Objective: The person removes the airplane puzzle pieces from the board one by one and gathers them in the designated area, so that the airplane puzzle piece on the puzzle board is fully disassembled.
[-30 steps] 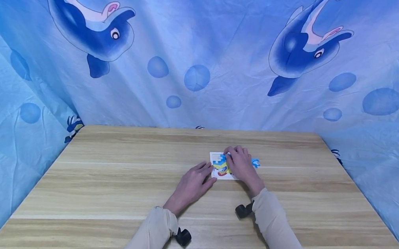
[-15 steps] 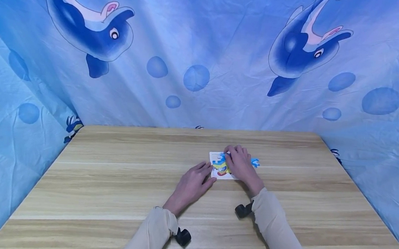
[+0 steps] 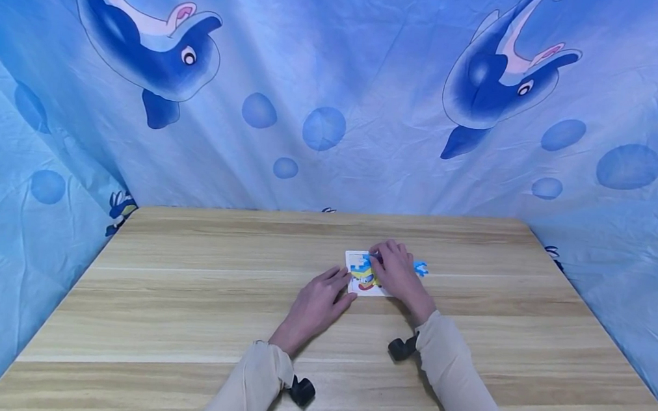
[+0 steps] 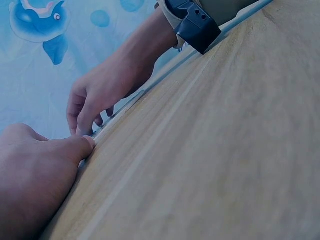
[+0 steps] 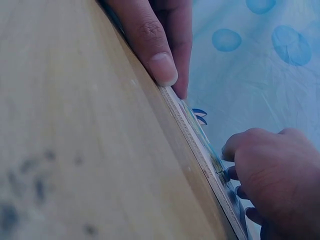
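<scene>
A small white-framed jigsaw puzzle board (image 3: 365, 293) with a yellow, blue and red picture lies on the wooden table. My left hand (image 3: 318, 302) holds its near left corner, thumb at the near edge and fingertips at the left edge. Over the board's right part, my right hand (image 3: 398, 271) bends its fingers downward and pinches a small dark-blue puzzle piece (image 4: 86, 133) close over the picture, mostly hidden by the fingertips. In the right wrist view the board (image 5: 200, 155) shows edge-on between both hands. Pale board shows at its upper left.
Loose light-blue puzzle pieces (image 3: 421, 268) lie just right of the board, partly behind my right hand. The wooden table (image 3: 190, 311) ends at a blue dolphin-print curtain (image 3: 373, 105). Black wrist cameras (image 3: 303, 392) hang beside both sleeves.
My right thumb and fingertips shift slightly over the board, showing a little more dark blue between them. The left hand and the board stay in place.
</scene>
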Available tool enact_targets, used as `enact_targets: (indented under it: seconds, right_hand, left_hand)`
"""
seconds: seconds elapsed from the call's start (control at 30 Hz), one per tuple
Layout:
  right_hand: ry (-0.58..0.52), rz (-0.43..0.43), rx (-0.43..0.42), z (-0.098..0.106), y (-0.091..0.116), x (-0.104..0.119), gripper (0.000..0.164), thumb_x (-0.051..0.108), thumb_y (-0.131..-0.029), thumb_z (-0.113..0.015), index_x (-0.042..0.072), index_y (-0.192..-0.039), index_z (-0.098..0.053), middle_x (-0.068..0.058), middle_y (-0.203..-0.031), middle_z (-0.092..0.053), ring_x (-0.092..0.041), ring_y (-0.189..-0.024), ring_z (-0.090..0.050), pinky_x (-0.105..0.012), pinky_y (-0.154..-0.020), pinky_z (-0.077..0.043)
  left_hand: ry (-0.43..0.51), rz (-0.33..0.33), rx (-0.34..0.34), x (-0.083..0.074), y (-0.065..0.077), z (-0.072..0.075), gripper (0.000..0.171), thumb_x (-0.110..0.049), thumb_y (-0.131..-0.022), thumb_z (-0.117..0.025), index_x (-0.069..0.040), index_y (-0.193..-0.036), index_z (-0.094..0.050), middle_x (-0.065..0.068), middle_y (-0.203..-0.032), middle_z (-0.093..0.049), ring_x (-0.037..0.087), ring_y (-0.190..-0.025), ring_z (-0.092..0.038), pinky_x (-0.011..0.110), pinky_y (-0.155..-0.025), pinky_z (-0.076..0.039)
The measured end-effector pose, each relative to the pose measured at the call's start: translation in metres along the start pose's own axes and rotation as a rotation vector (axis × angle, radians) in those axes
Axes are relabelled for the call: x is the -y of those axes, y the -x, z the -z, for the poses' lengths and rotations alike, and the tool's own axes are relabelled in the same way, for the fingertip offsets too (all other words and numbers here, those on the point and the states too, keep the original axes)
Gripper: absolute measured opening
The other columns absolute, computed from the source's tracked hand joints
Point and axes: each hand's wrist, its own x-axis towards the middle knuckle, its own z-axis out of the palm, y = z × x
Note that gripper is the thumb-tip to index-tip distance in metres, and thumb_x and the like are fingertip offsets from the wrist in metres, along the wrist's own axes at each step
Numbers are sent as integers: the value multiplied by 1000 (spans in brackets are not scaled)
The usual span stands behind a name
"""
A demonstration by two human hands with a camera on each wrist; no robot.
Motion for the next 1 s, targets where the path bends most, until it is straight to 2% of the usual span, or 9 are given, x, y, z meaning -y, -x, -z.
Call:
enact_targets:
  seconds: [0.13,0.37,0.63,0.8,1.0]
  right_hand:
    - [9,5,-4,-1,0,0,21,24,-97,-56,11,-111,-63,-8,-111,-55,-30,-105,-44,-49,-86,-38]
    - [-17,-13,2,-2,0,-1,21,25,-98,-54,12,-114,-57,-8,-112,-52,-28,-106,-41,-45,-87,-36]
    - [-63,-30,-12,-1,-1,0,20,21,-98,-54,11,-115,-57,-7,-108,-57,-27,-105,-44,-46,-89,-36]
    - [-90,-12,-19,-3,0,0,23,18,-97,-56,7,-117,-59,-9,-109,-58,-29,-105,-45,-46,-88,-37]
    - [-61,-5,-24,-2,2,-2,21,21,-97,-56,12,-116,-60,-7,-108,-57,-29,-106,-42,-47,-88,-34]
  left_hand:
    - [8,-4,-7,0,1,-1,48,-40,-97,-56,-8,-131,-59,10,-136,-56,24,-130,-48,39,-105,-43]
    - [8,-15,-18,1,0,-2,48,-40,-96,-56,-7,-131,-59,10,-136,-56,25,-130,-48,39,-105,-43]
    - [2,-18,-20,1,0,-2,49,-41,-96,-56,-7,-132,-59,10,-136,-56,25,-130,-48,39,-105,-42]
    - [2,-11,-13,1,2,0,49,-40,-96,-56,-6,-132,-58,10,-136,-56,25,-130,-48,39,-106,-42]
    - [0,0,9,2,2,0,50,-41,-97,-54,-7,-134,-57,9,-138,-54,25,-132,-46,39,-107,-40]
